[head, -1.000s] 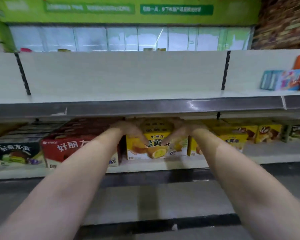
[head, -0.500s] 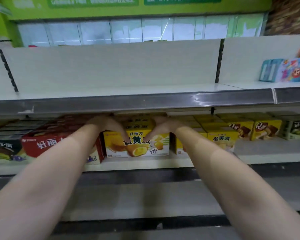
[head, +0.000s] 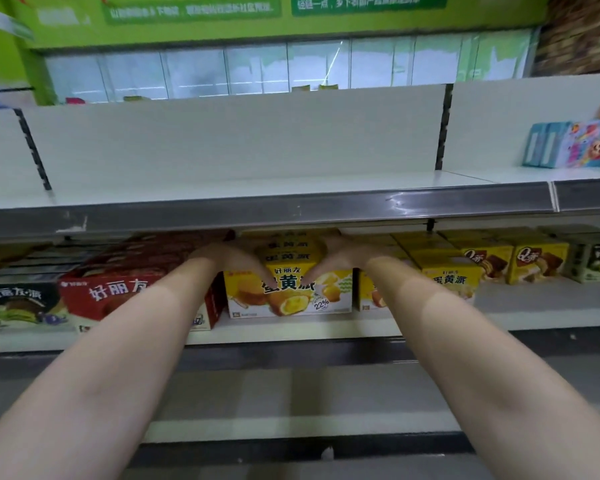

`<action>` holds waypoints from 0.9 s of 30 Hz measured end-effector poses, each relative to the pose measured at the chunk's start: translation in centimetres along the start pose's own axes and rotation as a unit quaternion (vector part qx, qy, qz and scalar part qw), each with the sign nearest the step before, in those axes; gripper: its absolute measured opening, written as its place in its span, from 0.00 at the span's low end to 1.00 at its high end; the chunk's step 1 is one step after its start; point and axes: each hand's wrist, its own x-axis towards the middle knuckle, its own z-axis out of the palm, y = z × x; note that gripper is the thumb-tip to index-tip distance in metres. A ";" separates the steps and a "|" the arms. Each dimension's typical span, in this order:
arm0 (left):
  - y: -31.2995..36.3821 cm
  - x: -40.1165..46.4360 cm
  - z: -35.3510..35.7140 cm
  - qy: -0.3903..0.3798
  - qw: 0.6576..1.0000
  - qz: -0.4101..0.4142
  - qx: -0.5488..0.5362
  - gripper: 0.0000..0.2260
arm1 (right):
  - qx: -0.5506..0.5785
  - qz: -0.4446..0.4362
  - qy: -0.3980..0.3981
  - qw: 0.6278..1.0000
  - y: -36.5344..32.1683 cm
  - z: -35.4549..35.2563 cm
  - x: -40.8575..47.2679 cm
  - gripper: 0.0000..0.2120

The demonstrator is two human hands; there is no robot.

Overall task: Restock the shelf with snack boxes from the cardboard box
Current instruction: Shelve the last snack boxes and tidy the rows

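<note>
Yellow box (head: 290,289), front of lower shelf (head: 499,308), between red box (head: 132,296) and second yellow box (head: 440,282). Left hand (head: 229,259), right hand (head: 340,259) clamp its top corners, thumbs on front. Risk: skewed push jams against neighbours.

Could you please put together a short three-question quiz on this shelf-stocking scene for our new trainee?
1. True or false: both hands are on the front yellow snack box.
2. Which box stands directly left of it? A) red snack box B) blue box C) green tin
3. Fill in: the white shelf above the hands is bare in the middle, with a colourful cartoon box at its far ____ end.

Key
1. True: the left hand and right hand hold its top, thumbs on its face.
2. A, the red snack box.
3. Right: the cartoon box on the upper shelf.
</note>
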 end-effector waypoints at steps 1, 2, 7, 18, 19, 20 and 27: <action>0.6 -0.3 -0.1 -0.001 1.000 -0.005 0.013 0.58 | 0.010 0.030 -0.006 0.999 0.9 0.1 2.7 0.35; 1.2 -0.4 -0.1 -0.001 1.000 0.007 0.029 0.58 | 0.017 0.046 -0.020 0.999 1.4 0.7 3.5 0.29; 6.2 -0.4 -0.4 0.016 0.990 0.120 0.067 0.49 | 0.013 0.005 0.026 1.000 5.4 2.0 9.0 0.57; 15.1 1.2 2.8 0.040 0.966 0.250 0.049 0.39 | -0.041 0.220 0.011 0.975 17.3 0.2 9.6 0.67; 16.0 1.4 3.2 0.029 0.967 0.246 0.056 0.41 | -0.055 0.217 0.016 0.974 19.4 -0.1 11.6 0.68; 17.0 1.7 3.4 0.015 0.967 0.246 0.060 0.44 | -0.075 0.199 0.022 0.977 19.1 -0.5 10.9 0.67; 22.8 4.1 5.5 -0.005 0.968 0.152 0.201 0.50 | -0.133 0.100 0.033 0.986 18.5 -3.2 5.3 0.66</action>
